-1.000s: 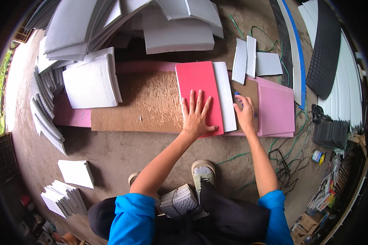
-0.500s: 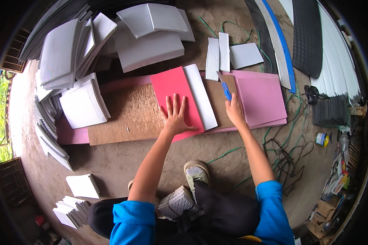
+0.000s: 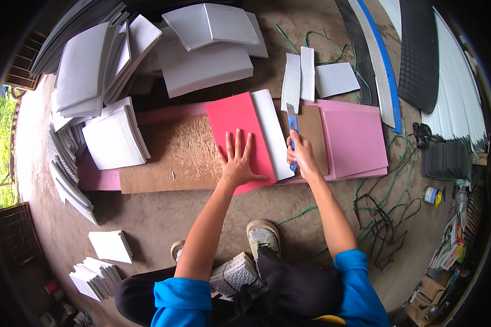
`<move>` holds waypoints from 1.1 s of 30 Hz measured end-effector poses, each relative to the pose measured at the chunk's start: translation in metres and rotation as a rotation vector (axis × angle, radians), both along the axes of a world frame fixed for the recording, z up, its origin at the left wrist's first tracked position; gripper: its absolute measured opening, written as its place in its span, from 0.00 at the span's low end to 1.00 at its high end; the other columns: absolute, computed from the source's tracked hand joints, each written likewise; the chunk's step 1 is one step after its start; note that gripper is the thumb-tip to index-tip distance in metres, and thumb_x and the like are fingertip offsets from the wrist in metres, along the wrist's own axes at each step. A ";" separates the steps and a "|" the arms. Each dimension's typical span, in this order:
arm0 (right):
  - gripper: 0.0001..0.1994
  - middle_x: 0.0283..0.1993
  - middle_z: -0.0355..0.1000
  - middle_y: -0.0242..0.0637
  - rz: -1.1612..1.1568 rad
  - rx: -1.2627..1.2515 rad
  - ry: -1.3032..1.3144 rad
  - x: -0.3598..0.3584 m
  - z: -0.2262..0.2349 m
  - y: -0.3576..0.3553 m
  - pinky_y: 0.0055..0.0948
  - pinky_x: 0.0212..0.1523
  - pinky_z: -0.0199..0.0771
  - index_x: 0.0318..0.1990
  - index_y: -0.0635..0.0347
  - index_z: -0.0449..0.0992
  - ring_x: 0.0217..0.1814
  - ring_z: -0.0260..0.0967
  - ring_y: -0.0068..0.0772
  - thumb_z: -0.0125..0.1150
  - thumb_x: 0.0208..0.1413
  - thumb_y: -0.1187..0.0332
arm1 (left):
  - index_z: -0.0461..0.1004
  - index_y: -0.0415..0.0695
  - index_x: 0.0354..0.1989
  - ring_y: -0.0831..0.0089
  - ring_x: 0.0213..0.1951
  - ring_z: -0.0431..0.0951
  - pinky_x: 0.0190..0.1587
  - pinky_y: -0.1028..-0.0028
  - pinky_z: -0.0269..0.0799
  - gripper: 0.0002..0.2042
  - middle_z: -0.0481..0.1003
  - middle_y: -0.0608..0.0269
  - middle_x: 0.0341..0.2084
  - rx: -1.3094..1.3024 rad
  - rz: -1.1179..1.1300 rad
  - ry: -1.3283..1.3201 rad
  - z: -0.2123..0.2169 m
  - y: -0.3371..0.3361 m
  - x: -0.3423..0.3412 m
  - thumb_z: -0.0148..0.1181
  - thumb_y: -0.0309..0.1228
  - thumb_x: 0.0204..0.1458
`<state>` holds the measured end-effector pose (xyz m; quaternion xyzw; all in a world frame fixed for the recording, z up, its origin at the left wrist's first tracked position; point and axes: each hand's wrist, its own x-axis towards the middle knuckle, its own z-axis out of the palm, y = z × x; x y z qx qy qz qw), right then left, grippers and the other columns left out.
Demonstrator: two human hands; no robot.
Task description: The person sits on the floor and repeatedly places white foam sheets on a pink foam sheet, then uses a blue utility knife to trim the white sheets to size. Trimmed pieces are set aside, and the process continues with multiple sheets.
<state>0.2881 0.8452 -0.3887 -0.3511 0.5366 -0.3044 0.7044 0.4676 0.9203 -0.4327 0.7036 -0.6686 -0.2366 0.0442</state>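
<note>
The left hand (image 3: 238, 166) is lying flat on a bright red, thin rectangular sheet (image 3: 229, 111), its 4 fingers spreading apart and its thumb stretching out sideways. The red sheet is resting at a slant on a worn brown rectangular board (image 3: 174, 136), its near corner reaching past the board's edge. A white rectangular sheet (image 3: 275, 147) is showing along the red sheet's right side.

Just right of the red sheet, the right hand (image 3: 303, 155) is gripping a blue-handled utility knife with a flat metal blade (image 3: 293, 122), the fingers curling around the handle. The blade is pointing toward the far side; whether it is touching anything below cannot be told.

Beyond the red sheet, to its far right, 2 narrow white strips (image 3: 307, 71) are lying side by side, with a white four-sided piece (image 3: 338, 79) next to them. Farther right of the red sheet, flat pink rectangular sheets (image 3: 357, 136) are overlapping. Left of the red sheet, a stack of white rectangular sheets (image 3: 114, 133) is sitting partly over the board.
</note>
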 end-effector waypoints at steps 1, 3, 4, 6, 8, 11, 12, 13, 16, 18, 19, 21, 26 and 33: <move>0.13 0.12 0.53 0.25 0.043 -0.032 0.059 0.002 -0.008 -0.003 0.23 0.12 0.51 0.32 0.60 0.62 0.10 0.49 0.16 0.44 0.62 0.59 | 0.35 0.53 0.67 0.48 0.66 0.22 0.56 0.32 0.22 0.67 0.29 0.54 0.67 -0.019 0.014 0.000 0.000 0.000 0.000 0.67 0.65 0.15; 0.12 0.14 0.55 0.27 0.126 -0.140 0.178 0.015 -0.013 -0.008 0.24 0.12 0.54 0.36 0.62 0.61 0.10 0.52 0.18 0.44 0.61 0.61 | 0.35 0.53 0.67 0.49 0.66 0.22 0.57 0.33 0.22 0.67 0.30 0.54 0.67 -0.042 0.025 0.003 0.000 0.002 0.002 0.67 0.65 0.14; 0.12 0.14 0.56 0.28 0.169 -0.194 0.235 0.023 -0.015 -0.011 0.25 0.12 0.56 0.38 0.63 0.61 0.10 0.53 0.18 0.45 0.60 0.62 | 0.35 0.53 0.67 0.49 0.66 0.22 0.57 0.33 0.22 0.67 0.30 0.54 0.67 -0.053 0.030 0.003 0.000 0.003 0.003 0.68 0.64 0.14; 0.12 0.22 0.69 0.43 0.354 -0.422 0.590 0.039 -0.025 -0.033 0.37 0.20 0.68 0.42 0.69 0.59 0.19 0.69 0.38 0.42 0.59 0.66 | 0.35 0.54 0.67 0.50 0.67 0.23 0.58 0.35 0.22 0.67 0.31 0.55 0.67 -0.029 0.039 0.011 0.003 0.001 0.000 0.68 0.63 0.14; 0.13 0.28 0.73 0.52 0.498 -0.649 0.914 0.052 -0.039 -0.060 0.43 0.26 0.72 0.42 0.70 0.60 0.26 0.74 0.49 0.41 0.59 0.66 | 0.35 0.55 0.68 0.51 0.67 0.23 0.59 0.36 0.21 0.67 0.31 0.56 0.67 -0.005 0.038 0.022 0.006 -0.002 -0.004 0.69 0.62 0.14; 0.15 0.35 0.72 0.60 0.640 -0.584 1.031 0.082 -0.022 -0.087 0.48 0.36 0.73 0.41 0.72 0.63 0.37 0.73 0.58 0.40 0.58 0.65 | 0.34 0.57 0.68 0.52 0.67 0.23 0.59 0.37 0.22 0.66 0.31 0.57 0.67 0.024 0.054 0.023 0.008 -0.001 -0.001 0.69 0.61 0.15; 0.15 0.35 0.72 0.60 0.632 -0.628 1.062 0.086 -0.025 -0.092 0.48 0.37 0.73 0.40 0.72 0.64 0.37 0.73 0.57 0.40 0.58 0.65 | 0.34 0.57 0.68 0.52 0.67 0.23 0.59 0.37 0.22 0.66 0.31 0.57 0.67 0.026 0.052 0.022 0.009 -0.001 -0.001 0.69 0.61 0.15; 0.15 0.34 0.73 0.59 0.623 -0.673 1.092 0.090 -0.026 -0.096 0.47 0.39 0.72 0.40 0.71 0.65 0.38 0.73 0.57 0.40 0.58 0.64 | 0.34 0.57 0.68 0.52 0.67 0.23 0.59 0.37 0.22 0.66 0.31 0.57 0.67 0.028 0.049 0.021 0.010 -0.002 -0.002 0.69 0.61 0.15; 0.15 0.37 0.72 0.59 0.634 -0.652 1.108 0.105 -0.027 -0.100 0.47 0.44 0.71 0.41 0.73 0.67 0.42 0.72 0.57 0.40 0.56 0.67 | 0.34 0.57 0.68 0.52 0.67 0.23 0.60 0.37 0.21 0.66 0.31 0.57 0.67 0.047 0.064 0.041 0.011 -0.001 0.001 0.70 0.60 0.16; 0.15 0.39 0.72 0.60 0.660 -0.612 1.113 0.113 -0.028 -0.104 0.47 0.45 0.71 0.43 0.73 0.67 0.43 0.71 0.57 0.40 0.56 0.69 | 0.34 0.57 0.68 0.52 0.67 0.24 0.60 0.38 0.21 0.66 0.31 0.57 0.67 0.065 0.071 0.051 0.014 -0.001 0.003 0.70 0.59 0.16; 0.15 0.41 0.71 0.59 0.661 -0.564 1.095 0.116 -0.029 -0.105 0.46 0.47 0.70 0.44 0.73 0.67 0.46 0.71 0.56 0.40 0.54 0.70 | 0.35 0.58 0.68 0.52 0.67 0.24 0.60 0.38 0.22 0.65 0.31 0.57 0.67 0.061 0.081 0.067 0.016 -0.001 0.003 0.70 0.59 0.16; 0.15 0.43 0.71 0.59 0.694 -0.476 1.062 0.122 -0.033 -0.112 0.46 0.48 0.70 0.44 0.72 0.68 0.47 0.70 0.57 0.40 0.54 0.70 | 0.35 0.57 0.68 0.52 0.67 0.24 0.60 0.37 0.22 0.65 0.31 0.57 0.67 0.037 0.082 0.076 0.015 0.000 0.004 0.71 0.58 0.16; 0.14 0.20 0.72 0.53 1.126 -0.438 1.063 0.115 -0.050 -0.152 0.39 0.22 0.74 0.26 0.76 0.71 0.18 0.73 0.45 0.41 0.52 0.72 | 0.36 0.57 0.67 0.52 0.67 0.25 0.60 0.37 0.23 0.65 0.33 0.57 0.67 -0.003 0.060 0.091 0.013 -0.005 -0.006 0.71 0.58 0.15; 0.14 0.16 0.69 0.50 0.963 -0.137 0.898 0.088 -0.027 -0.074 0.39 0.18 0.72 0.21 0.77 0.70 0.14 0.70 0.41 0.41 0.50 0.75 | 0.38 0.58 0.67 0.52 0.67 0.25 0.59 0.37 0.23 0.65 0.34 0.58 0.67 -0.020 0.091 0.080 0.007 0.001 -0.001 0.72 0.57 0.14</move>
